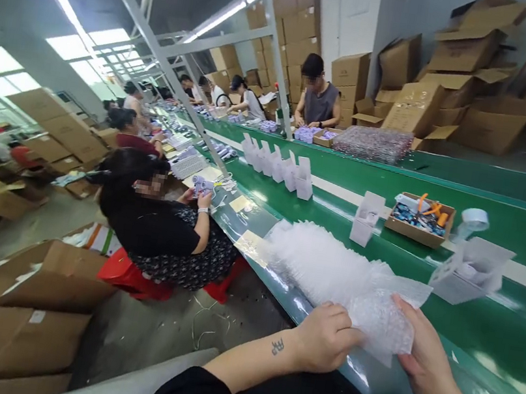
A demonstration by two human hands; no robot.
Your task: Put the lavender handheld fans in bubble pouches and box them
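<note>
My left hand (326,337) is closed on the near edge of a clear bubble-wrap bag (386,317) at the front edge of the green conveyor belt (481,322). My right hand (421,349) grips the same bag from the right, thumb on top. Just behind the bag lies a fanned pile of more bubble-wrap bags (320,261). An open white carton (472,271) with something inside stands on the belt to the right.
A cardboard tray (420,219) with orange-handled pliers and small blue parts sits farther back, beside a tape roll (474,220). Several small white cartons (280,163) stand in a row upstream. Co-workers sit along both sides; one in black (159,228) sits on a red stool at my left. Cardboard boxes (22,319) crowd the floor.
</note>
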